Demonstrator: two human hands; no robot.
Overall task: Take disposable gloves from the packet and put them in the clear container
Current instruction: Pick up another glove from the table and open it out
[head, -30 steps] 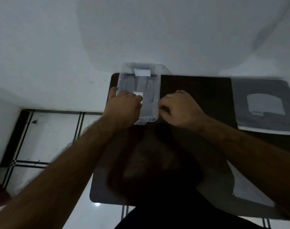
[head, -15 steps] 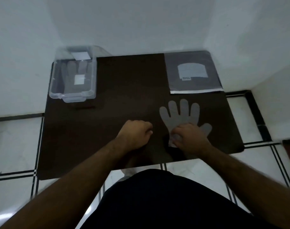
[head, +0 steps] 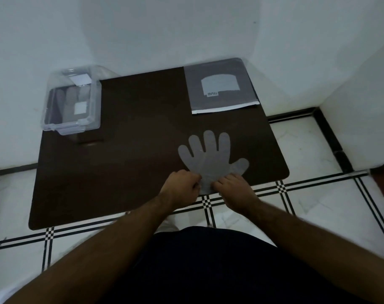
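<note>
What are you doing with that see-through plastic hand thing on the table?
A person is working with thin, translucent disposable gloves. One flat glove lies spread on the dark brown table, fingers pointing away. The left hand and the right hand both pinch its cuff at the table's near edge. The clear plastic container sits at the far left corner with gloves already inside. The grey glove packet lies flat at the far right.
</note>
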